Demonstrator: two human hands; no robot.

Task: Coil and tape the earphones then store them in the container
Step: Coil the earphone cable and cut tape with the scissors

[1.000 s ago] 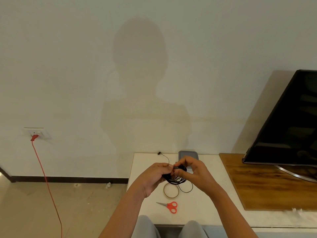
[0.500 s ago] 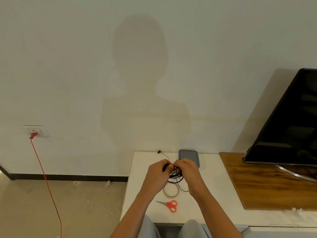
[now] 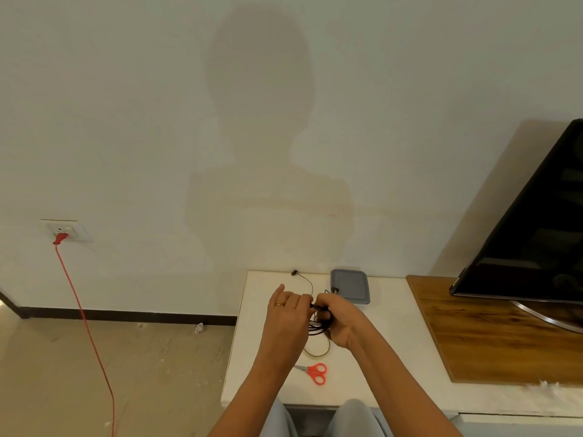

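Black earphones [image 3: 319, 326] are bunched in a small coil between my hands, above the white table [image 3: 391, 351]. My left hand [image 3: 285, 323] pinches the cable at the coil's top left, and a gold ring shows on one finger. My right hand [image 3: 339, 323] grips the coil from the right. One loose strand runs back to an earbud [image 3: 294, 273] lying at the table's far edge. The grey container [image 3: 350, 285] sits just behind my right hand. A roll of clear tape [image 3: 317, 350] lies on the table under my hands.
Red-handled scissors [image 3: 315, 372] lie near the table's front edge. A wooden board [image 3: 492, 335] covers the right side of the table, with a black TV [image 3: 533, 231] standing on it. A red cable [image 3: 85, 320] hangs from a wall socket at the left.
Both hands have shifted a little away from me and lower towards the table, still working the coil. The left hand's fingers have spread while pinching the cable.
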